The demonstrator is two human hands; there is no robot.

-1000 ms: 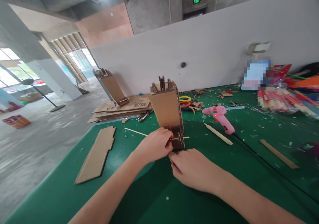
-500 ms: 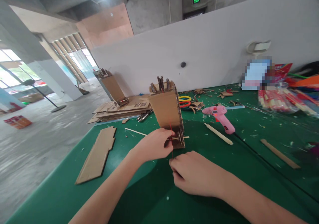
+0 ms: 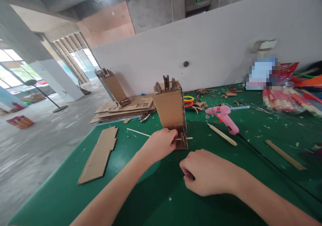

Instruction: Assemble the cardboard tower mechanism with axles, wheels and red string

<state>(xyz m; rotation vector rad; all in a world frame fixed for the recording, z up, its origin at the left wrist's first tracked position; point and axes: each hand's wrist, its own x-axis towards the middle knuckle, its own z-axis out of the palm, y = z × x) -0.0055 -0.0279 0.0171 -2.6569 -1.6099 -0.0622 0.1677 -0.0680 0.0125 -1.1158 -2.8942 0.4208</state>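
A cardboard structure (image 3: 169, 110) stands upright on the green table, with notched cardboard pieces at its top. Through its base runs a thin wooden stick (image 3: 138, 132), poking out on both sides. My left hand (image 3: 161, 144) is closed at the base, its fingertips pinching a red string (image 3: 177, 157) beside the stick; the fingers partly hide the grip. The string comes down the front of the cardboard and slants on to my right hand (image 3: 205, 172). That hand is closed on the string's lower part, just above the table and nearer to me.
A pink glue gun (image 3: 223, 117) with a black cord lies right, beside a pale wooden rod (image 3: 221, 134). A notched cardboard sheet (image 3: 98, 155) lies left. Behind are stacked cardboard (image 3: 136, 107), scissors (image 3: 188, 100) and scraps. A cardboard strip (image 3: 285, 154) and bagged sticks (image 3: 281, 100) are further right.
My right hand has moved a little right, away from the left, and the string between them now slants. My left hand stays at the base, its fingers drawn closer together. The view has shifted slightly.
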